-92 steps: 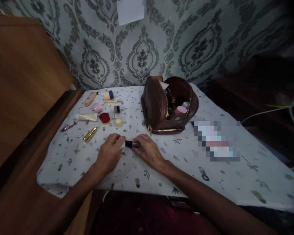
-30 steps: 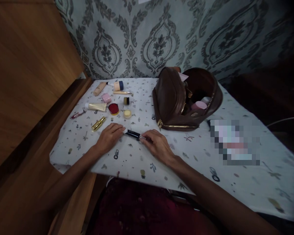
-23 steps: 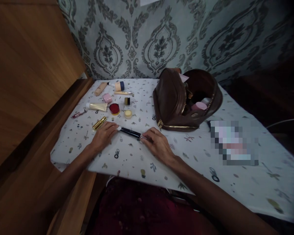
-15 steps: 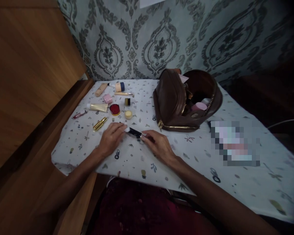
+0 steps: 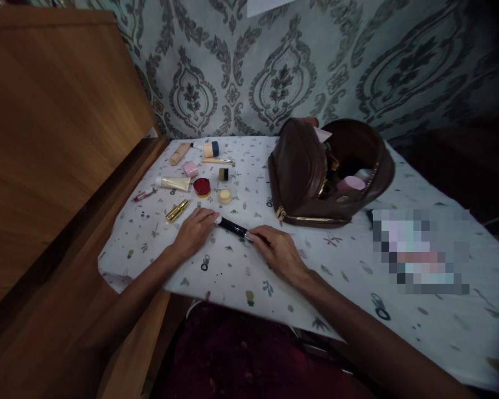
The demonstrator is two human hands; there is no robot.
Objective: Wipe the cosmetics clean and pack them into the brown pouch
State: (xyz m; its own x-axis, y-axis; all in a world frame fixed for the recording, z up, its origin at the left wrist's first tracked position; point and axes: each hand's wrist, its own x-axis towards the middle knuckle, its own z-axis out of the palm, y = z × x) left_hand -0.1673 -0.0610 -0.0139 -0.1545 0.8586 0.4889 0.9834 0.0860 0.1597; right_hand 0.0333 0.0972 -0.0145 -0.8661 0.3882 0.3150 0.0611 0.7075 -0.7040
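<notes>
A slim black cosmetic tube (image 5: 233,226) with a silvery right end lies slantwise between my hands, low over the table. My left hand (image 5: 196,231) has its fingers closed at the tube's left end, where a small white part shows at the fingertips. At the silvery end, my right hand (image 5: 279,252) pinches with thumb and fingers. Just beyond my left hand are a gold lipstick tube (image 5: 177,211), a small cream-coloured pot (image 5: 224,196) and a round red container (image 5: 202,187).
An open brown bag (image 5: 301,172) with cosmetics inside stands at the back right. A pale squeeze tube (image 5: 175,183), pink box (image 5: 190,169) and several other cosmetics lie at the back left. A blurred-out item (image 5: 419,249) lies right. Wooden furniture (image 5: 66,100) borders the left.
My hands have moved slightly apart, and more of the black tube shows between them. The whole view has shifted a little; the other cosmetics and the bag keep their places on the table.
</notes>
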